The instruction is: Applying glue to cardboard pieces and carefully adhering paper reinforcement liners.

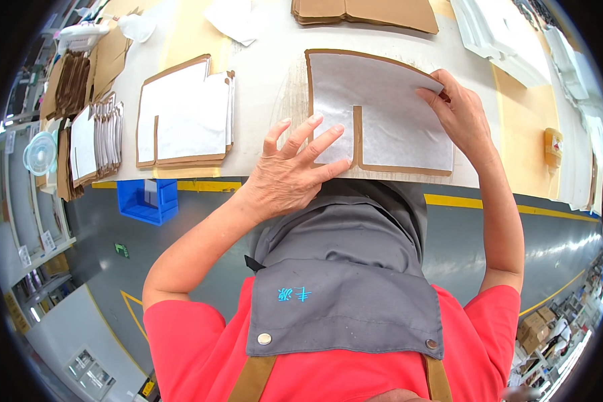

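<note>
1. A white sheet [382, 114] lies flat on a brown card panel [409, 167] at the near edge of the table [268, 74], directly ahead of you, its long axis running left to right.
2. Your left hand [288, 174] rests palm-down on the sheet's near-left corner, fingers [321, 141] spread apart and pointing away from you.
3. Your right hand [459, 110] lies at the sheet's far-right corner, fingers together, pressed on its edge.
4. A finished stack [184, 114] sits well to the left.
</note>
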{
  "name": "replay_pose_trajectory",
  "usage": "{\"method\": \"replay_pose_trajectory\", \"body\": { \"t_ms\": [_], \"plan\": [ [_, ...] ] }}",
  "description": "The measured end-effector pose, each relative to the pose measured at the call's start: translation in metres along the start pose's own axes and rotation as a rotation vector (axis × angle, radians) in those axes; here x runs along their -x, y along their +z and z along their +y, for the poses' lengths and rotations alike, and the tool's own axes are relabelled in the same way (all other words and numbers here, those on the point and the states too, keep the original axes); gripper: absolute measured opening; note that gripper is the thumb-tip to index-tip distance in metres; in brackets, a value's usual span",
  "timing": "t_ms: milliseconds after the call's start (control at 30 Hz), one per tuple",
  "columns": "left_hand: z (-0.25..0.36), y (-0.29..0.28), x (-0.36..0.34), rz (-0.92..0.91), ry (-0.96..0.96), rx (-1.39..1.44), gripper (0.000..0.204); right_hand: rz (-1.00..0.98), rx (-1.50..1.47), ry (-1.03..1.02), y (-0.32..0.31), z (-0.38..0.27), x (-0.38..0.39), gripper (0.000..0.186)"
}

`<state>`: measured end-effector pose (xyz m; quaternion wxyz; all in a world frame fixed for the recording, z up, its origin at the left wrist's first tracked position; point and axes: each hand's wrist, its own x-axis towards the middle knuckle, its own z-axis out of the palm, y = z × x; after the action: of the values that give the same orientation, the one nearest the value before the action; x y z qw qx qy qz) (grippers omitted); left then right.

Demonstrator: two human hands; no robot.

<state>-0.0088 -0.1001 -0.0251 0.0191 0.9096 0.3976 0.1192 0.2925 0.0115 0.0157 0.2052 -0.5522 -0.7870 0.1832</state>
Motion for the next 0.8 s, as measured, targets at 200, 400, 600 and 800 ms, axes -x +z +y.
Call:
{"method": "replay_pose_trajectory", "body": {
  "t_ms": [200,400,600,800],
  "plan": [
    [0.000,-0.003,-0.001,-0.004,-0.079,0.047,0.066,0.008,-0.023,-0.031,0.002,0.003,0.000,0.022],
    [-0.001,-0.005,0.000,-0.044,0.004,0.006,0.066,0.006,-0.033,-0.026,0.003,0.005,-0.001,0.022],
    [-0.001,-0.001,0.005,-0.024,0.011,0.027,0.065,0.013,-0.047,-0.031,0.005,0.008,-0.001,0.022],
    [-0.001,-0.002,0.006,0.010,0.004,0.074,0.058,0.007,-0.044,-0.029,0.006,0.007,-0.002,0.022]
  ]
}}
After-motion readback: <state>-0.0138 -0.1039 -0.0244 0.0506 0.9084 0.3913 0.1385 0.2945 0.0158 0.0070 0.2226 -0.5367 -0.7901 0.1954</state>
